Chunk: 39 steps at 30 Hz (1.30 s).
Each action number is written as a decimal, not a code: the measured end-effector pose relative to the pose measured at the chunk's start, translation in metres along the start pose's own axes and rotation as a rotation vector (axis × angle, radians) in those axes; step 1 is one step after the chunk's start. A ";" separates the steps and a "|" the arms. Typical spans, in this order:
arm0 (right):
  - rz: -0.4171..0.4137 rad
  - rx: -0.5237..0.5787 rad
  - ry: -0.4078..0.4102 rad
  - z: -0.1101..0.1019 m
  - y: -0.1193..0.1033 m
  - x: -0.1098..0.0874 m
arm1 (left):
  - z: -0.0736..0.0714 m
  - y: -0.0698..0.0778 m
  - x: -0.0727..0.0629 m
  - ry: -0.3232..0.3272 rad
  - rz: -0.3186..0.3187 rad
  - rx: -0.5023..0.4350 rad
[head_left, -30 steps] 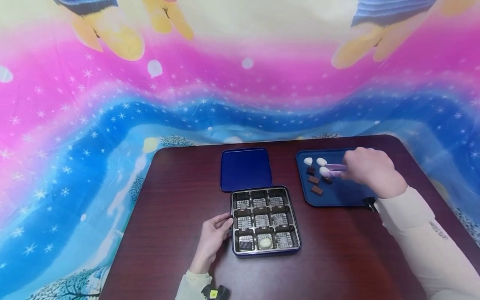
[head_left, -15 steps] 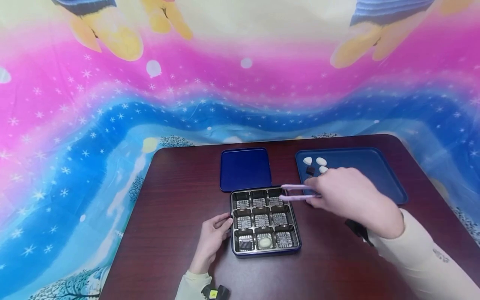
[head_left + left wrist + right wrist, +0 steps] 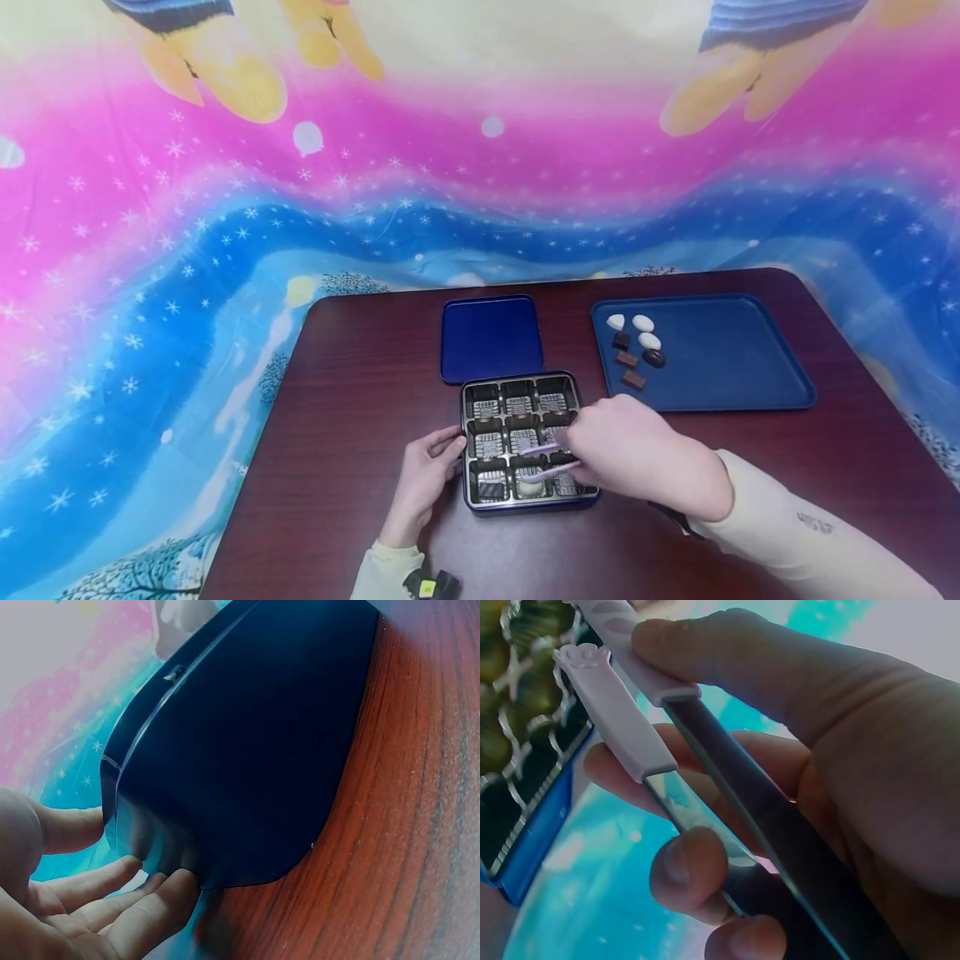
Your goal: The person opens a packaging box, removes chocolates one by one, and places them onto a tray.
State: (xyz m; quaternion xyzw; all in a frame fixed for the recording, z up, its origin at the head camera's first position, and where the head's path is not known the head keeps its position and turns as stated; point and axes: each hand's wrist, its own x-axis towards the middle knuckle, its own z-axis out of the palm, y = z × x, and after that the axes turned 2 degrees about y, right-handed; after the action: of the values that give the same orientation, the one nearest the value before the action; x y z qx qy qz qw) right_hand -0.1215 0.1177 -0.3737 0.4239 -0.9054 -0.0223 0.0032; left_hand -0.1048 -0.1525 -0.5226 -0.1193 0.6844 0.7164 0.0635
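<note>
My right hand (image 3: 630, 454) pinches a pair of tongs (image 3: 622, 727) with metal arms and pink, paw-shaped tips. The tips stand apart over the bottom middle part of a blue divided tin (image 3: 465, 479). One tip overlaps a pale oval sweet (image 3: 531, 490) there. A dark striped chocolate (image 3: 492, 492) lies in the bottom left compartment. Part of the tin's right side is hidden by the right hand. At the tin's left wall, my left hand (image 3: 423, 475) touches it with thumb and fingertips, the thumb near the rim in the left wrist view.
A blue tray (image 3: 727, 358) at the right carries white sweets (image 3: 642, 323), brown chocolate pieces (image 3: 633, 380) and a dark oval chocolate (image 3: 654, 357). Behind the tin lies a blue lid (image 3: 491, 337). A printed cloth (image 3: 450, 167) hangs behind the brown table (image 3: 360, 400).
My right hand with the tongs has moved from over the tray, left and toward me, to the tin. It let go of nothing visible. The left hand stays in place.
</note>
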 end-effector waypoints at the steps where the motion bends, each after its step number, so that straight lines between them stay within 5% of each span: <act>1: -0.003 -0.004 -0.008 0.003 -0.001 0.001 | 0.000 0.000 0.000 0.001 0.000 0.001; 18: 0.016 -0.179 -0.080 0.027 -0.029 0.018 | 0.000 0.000 0.000 0.000 0.002 0.004; 27: 0.005 -0.294 -0.024 0.034 -0.049 0.029 | 0.000 -0.002 0.002 -0.009 0.012 0.012; 39: -0.067 -0.320 -0.053 0.032 -0.046 0.032 | -0.001 -0.002 0.001 0.001 0.009 0.015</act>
State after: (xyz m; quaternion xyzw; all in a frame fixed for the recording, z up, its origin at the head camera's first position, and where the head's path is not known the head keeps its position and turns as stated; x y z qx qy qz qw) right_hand -0.1077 0.0650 -0.4076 0.4472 -0.8754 -0.1777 0.0461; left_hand -0.1048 -0.1530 -0.5252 -0.1162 0.6904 0.7115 0.0609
